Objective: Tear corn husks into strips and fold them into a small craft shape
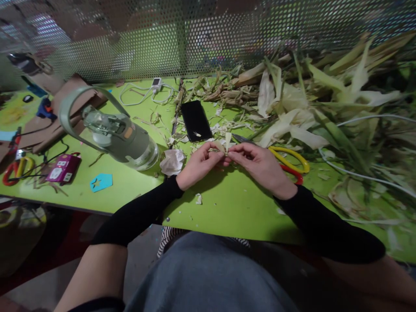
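Observation:
My left hand (204, 161) and my right hand (255, 164) meet over the green table (208, 208), fingertips almost touching. Both pinch a small pale piece of corn husk (228, 141), whose upper end sticks up between them. Just behind my hands lies a black phone (196, 120). Scissors with yellow and red handles (292, 160) rest beside my right wrist, partly hidden by that hand. A crumpled white tissue (172, 162) is to the left of my left hand. Small husk scraps are scattered around.
A large pile of corn husks (351, 104) covers the right and back right. At left stand a green water bottle (123, 138), a purple box (63, 168) and a blue paper piece (101, 182). A perforated metal screen (156, 43) runs along the back.

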Motion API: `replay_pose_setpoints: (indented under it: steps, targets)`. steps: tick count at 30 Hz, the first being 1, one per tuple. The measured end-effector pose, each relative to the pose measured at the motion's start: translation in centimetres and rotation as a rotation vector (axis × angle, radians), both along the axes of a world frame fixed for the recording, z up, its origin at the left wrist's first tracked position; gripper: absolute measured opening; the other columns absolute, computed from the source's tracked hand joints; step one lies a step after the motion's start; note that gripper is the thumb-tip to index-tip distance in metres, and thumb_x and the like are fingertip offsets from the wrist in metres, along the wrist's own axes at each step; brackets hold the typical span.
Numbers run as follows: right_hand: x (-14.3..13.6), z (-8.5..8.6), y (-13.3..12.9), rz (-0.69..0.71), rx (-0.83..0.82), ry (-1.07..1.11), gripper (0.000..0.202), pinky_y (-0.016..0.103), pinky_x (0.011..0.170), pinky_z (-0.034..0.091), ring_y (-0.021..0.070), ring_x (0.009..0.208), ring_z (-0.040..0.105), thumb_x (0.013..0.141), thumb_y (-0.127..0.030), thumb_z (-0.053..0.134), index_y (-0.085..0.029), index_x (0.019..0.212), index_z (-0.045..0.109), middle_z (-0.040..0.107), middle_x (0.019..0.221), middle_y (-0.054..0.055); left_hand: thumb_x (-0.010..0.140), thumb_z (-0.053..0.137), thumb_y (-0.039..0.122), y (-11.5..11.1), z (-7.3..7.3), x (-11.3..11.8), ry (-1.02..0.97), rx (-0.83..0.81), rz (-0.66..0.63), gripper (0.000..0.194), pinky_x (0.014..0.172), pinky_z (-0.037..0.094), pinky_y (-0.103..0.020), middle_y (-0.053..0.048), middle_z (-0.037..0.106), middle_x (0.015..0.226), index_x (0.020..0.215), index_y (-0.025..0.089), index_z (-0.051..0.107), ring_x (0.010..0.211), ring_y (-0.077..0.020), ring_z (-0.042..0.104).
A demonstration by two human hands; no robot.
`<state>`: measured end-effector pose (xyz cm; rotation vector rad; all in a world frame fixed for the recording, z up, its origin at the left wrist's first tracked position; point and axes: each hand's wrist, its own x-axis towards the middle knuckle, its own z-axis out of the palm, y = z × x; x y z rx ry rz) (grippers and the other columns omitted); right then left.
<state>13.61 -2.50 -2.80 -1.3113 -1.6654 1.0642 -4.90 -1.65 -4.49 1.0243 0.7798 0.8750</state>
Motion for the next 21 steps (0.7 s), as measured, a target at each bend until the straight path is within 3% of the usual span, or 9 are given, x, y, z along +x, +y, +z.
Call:
replay_pose_setpoints:
  steps: [4, 8, 11, 16, 21]
  targets:
    - [-0.14, -0.04, -0.06, -0.001, -0.017, 0.057, 0.029, 0.035, 0.069, 0.055, 0.0188, 0.071, 0.068, 0.084, -0.05, 0.073, -0.022, 0.091, 0.074, 0.076, 0.084, 0.004, 0.089, 0.074, 0.029, -0.14, 0.2, 0.05, 0.017, 0.006, 0.01, 0.023, 0.07, 0.054, -0.022, 0.001, 0.07, 0.082, 0.096, 0.018, 0.055, 0.072, -0.009, 0.069]
    - [-0.26, -0.06, -0.1, -0.024, -0.028, 0.092, 0.026, 0.036, 0.075, 0.057, 0.0195, 0.077, 0.07, 0.083, -0.047, 0.074, -0.022, 0.09, 0.073, 0.076, 0.088, 0.004, 0.091, 0.07, 0.035, 0.0, 0.28, -0.06, 0.013, -0.078, 0.0, 0.023, 0.068, 0.056, -0.024, -0.002, 0.073, 0.084, 0.1, 0.018, 0.058, 0.069, -0.0101, 0.069]
    - [-0.33, 0.24, -0.15, -0.044, -0.021, 0.103, 0.021, 0.036, 0.077, 0.058, 0.0191, 0.079, 0.07, 0.084, -0.043, 0.073, -0.023, 0.091, 0.072, 0.076, 0.09, 0.004, 0.094, 0.066, 0.031, 0.21, 0.49, -0.26, 0.004, -0.149, -0.003, 0.018, 0.07, 0.057, -0.025, -0.005, 0.076, 0.088, 0.104, 0.016, 0.063, 0.074, -0.0121, 0.071]
    - [-0.39, 0.71, -0.23, -0.029, -0.017, 0.075, 0.019, 0.035, 0.073, 0.058, 0.0178, 0.073, 0.068, 0.084, -0.041, 0.072, -0.023, 0.088, 0.069, 0.074, 0.085, 0.003, 0.093, 0.061, 0.022, 0.35, 0.97, -0.55, -0.006, -0.243, -0.063, 0.016, 0.078, 0.058, -0.028, -0.008, 0.077, 0.09, 0.103, 0.012, 0.07, 0.081, -0.0137, 0.072]
    - [-0.2, 0.29, 0.03, -0.067, 0.035, 0.023, 0.021, 0.033, 0.068, 0.055, 0.0179, 0.075, 0.066, 0.083, -0.042, 0.072, -0.023, 0.087, 0.065, 0.072, 0.086, 0.003, 0.088, 0.072, 0.025, 0.15, 1.0, -0.54, -0.034, -0.225, -0.066, 0.014, 0.071, 0.054, -0.024, -0.005, 0.075, 0.083, 0.094, 0.014, 0.066, 0.076, -0.0116, 0.07]
